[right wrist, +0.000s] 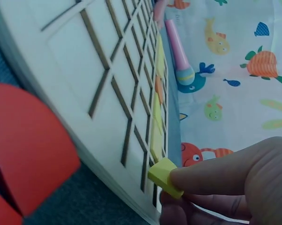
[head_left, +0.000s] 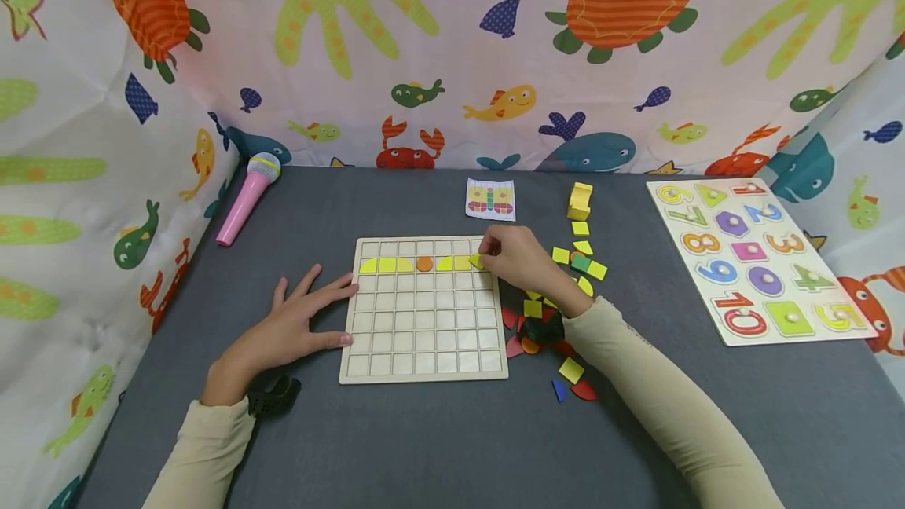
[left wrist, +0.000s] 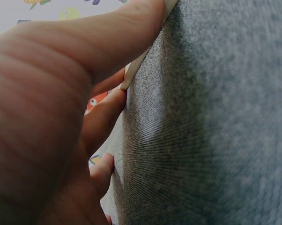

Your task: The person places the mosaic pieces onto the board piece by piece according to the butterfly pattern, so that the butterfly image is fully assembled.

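Observation:
A wooden grid board (head_left: 424,320) lies flat on the table. Along its second row from the top sit several yellow pieces (head_left: 386,265) and one orange round piece (head_left: 424,264). My right hand (head_left: 519,258) pinches a small yellow piece (right wrist: 165,174) between thumb and fingers, at the right end of that row. Whether this piece touches the board, I cannot tell. At the board's left edge my left hand (head_left: 300,316) has its fingers spread, with thumb and fingertips touching the rim. In the left wrist view, the fingers (left wrist: 106,117) meet the board's edge.
Loose coloured pieces (head_left: 571,370) are scattered right of the board, partly under my right wrist. A small picture card (head_left: 491,200) and stacked yellow blocks (head_left: 580,201) stand behind. A pink toy microphone (head_left: 247,199) lies back left, a number puzzle board (head_left: 760,261) at right.

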Tool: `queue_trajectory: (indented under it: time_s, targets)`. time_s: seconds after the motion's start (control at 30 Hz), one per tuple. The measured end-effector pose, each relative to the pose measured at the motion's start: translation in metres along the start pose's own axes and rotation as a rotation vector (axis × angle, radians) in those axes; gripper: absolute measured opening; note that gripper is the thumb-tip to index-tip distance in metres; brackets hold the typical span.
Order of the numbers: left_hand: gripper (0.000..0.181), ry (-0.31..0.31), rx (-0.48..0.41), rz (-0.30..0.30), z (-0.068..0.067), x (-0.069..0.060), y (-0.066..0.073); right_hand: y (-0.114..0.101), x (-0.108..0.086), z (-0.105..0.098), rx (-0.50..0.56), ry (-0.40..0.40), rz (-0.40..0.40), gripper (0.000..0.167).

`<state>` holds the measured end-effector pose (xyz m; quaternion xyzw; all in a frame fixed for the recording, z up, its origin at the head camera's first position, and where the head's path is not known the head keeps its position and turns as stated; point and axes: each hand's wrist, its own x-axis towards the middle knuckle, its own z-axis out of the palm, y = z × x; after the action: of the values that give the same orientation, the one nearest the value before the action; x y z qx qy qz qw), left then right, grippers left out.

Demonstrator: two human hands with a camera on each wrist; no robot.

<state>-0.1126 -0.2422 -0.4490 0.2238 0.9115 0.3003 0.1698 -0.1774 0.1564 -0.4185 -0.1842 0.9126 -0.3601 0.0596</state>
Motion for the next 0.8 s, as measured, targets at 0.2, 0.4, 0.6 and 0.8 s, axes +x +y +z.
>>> queue_trajectory:
  time_s: [0.2, 0.4, 0.6, 0.8]
  targets:
    - [0.087, -0.007, -0.010, -0.003, -0.0012, 0.0005, -0.0001, -0.0017, 0.0003, 0.0018, -0.039, 0.004, 0.003, 0.010]
    - [0.087, -0.005, -0.010, -0.002, -0.0009, 0.0010, -0.0007, -0.0015, 0.0002, 0.0039, -0.062, -0.018, 0.015, 0.013]
    - [0.088, 0.004, 0.001, -0.003, -0.0014, 0.0003, -0.0009, -0.0012, 0.0003, 0.0087, -0.093, 0.001, 0.005, 0.013]
    - [0.088, -0.001, 0.006, -0.007, -0.0006, 0.0003, -0.0010, -0.0011, -0.0054, 0.0065, -0.055, 0.029, 0.051, 0.010]
